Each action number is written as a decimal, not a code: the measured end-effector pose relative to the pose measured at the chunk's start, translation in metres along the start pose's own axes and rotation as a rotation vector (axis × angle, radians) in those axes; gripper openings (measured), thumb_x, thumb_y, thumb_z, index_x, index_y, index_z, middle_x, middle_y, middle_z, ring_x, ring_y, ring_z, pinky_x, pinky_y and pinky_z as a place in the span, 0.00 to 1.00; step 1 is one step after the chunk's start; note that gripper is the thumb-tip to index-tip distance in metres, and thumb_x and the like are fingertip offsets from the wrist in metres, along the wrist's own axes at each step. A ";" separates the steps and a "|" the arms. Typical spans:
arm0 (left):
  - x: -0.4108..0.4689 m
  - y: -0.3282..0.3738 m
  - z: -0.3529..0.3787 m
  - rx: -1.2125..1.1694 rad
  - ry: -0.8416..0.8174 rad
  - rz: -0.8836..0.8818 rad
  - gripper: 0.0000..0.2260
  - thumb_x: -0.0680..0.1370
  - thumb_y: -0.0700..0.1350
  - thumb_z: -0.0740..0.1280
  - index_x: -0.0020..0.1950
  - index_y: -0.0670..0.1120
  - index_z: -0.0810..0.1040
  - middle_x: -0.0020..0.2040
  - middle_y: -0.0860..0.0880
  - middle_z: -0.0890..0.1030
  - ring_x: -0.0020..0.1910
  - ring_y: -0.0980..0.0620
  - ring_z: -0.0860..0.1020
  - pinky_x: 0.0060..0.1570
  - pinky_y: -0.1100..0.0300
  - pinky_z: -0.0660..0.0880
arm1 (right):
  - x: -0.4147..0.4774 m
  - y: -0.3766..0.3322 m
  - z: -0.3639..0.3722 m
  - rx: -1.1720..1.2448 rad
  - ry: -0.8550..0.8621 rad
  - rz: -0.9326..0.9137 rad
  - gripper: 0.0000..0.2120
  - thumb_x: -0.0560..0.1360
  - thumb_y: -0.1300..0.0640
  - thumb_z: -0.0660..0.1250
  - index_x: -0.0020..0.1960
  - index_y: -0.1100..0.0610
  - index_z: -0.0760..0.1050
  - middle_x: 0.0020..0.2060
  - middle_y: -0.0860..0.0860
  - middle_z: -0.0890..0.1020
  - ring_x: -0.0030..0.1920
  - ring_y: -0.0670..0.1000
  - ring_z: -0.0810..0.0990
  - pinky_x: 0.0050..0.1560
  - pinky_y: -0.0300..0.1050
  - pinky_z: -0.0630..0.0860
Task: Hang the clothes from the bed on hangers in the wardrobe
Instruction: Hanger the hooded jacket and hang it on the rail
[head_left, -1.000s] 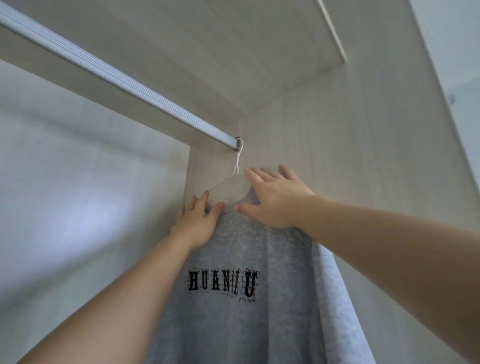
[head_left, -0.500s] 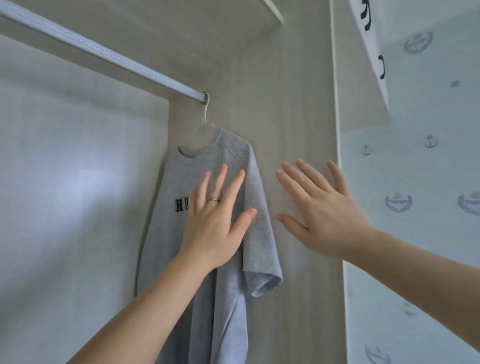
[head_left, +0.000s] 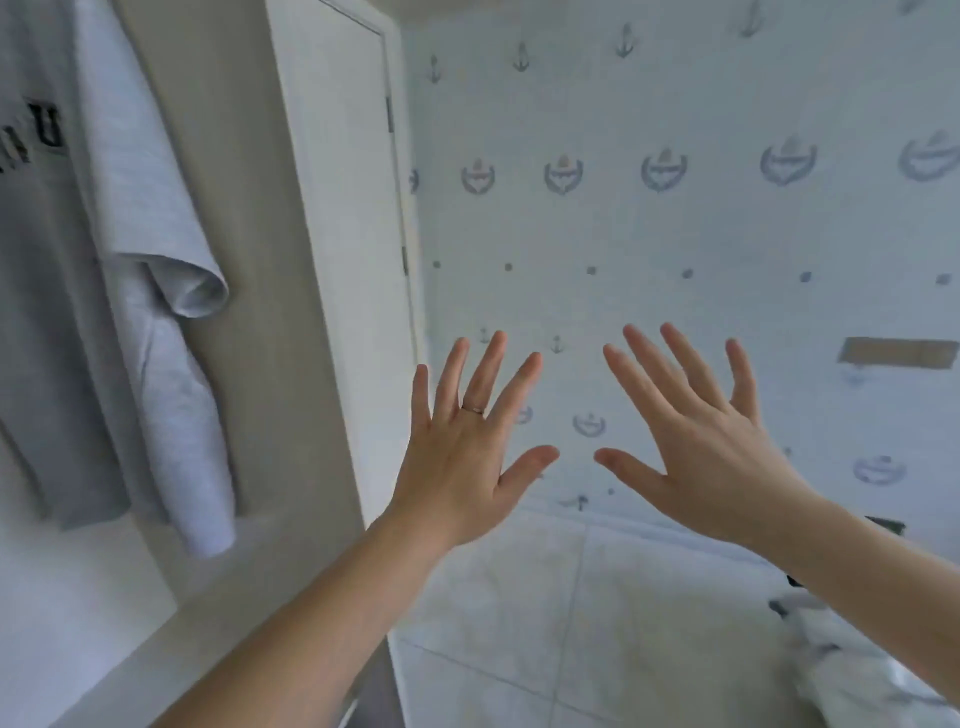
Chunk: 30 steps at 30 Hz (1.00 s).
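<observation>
Head view, entry one: my left hand (head_left: 467, 467) and right hand (head_left: 711, 457), both empty with fingers spread wide, have left the grey T-shirt (head_left: 130, 208) they were on a second ago and now hover right of the wardrobe side panel (head_left: 249, 260), before the patterned wall (head_left: 675, 218). Entry two: the T-shirt hangs left of that panel, its sleeve just beside it, well apart from both hands. Judged: this garment is hung, and the next one has yet to be fetched.
</observation>
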<state>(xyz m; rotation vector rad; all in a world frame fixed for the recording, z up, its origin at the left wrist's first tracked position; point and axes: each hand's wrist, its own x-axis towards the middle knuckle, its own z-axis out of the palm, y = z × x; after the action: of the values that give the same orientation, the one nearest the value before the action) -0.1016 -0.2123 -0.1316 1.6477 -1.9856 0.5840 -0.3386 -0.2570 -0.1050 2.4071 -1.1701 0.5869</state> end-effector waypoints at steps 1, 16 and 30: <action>-0.003 0.022 0.017 -0.025 -0.038 0.002 0.32 0.80 0.70 0.44 0.81 0.60 0.39 0.82 0.54 0.36 0.80 0.47 0.34 0.76 0.37 0.38 | -0.022 0.015 0.005 -0.008 -0.040 0.035 0.41 0.76 0.28 0.44 0.81 0.48 0.41 0.80 0.47 0.44 0.79 0.53 0.39 0.75 0.68 0.40; -0.016 0.308 0.226 -0.390 -0.599 0.304 0.35 0.75 0.72 0.40 0.79 0.63 0.34 0.80 0.57 0.31 0.76 0.51 0.27 0.75 0.40 0.33 | -0.314 0.175 0.081 0.066 -0.434 0.785 0.41 0.72 0.27 0.41 0.78 0.42 0.32 0.78 0.44 0.35 0.77 0.51 0.30 0.73 0.64 0.30; 0.125 0.501 0.415 -0.471 -0.856 0.609 0.35 0.75 0.72 0.39 0.78 0.64 0.32 0.79 0.57 0.30 0.75 0.52 0.24 0.74 0.43 0.30 | -0.405 0.360 0.156 0.029 -0.628 1.325 0.41 0.69 0.26 0.34 0.77 0.42 0.29 0.76 0.41 0.32 0.74 0.48 0.27 0.72 0.61 0.27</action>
<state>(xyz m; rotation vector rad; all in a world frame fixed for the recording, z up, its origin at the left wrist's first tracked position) -0.6545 -0.4713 -0.3887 1.0431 -2.9549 -0.4954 -0.8251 -0.2856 -0.3885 1.5200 -2.9965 0.1193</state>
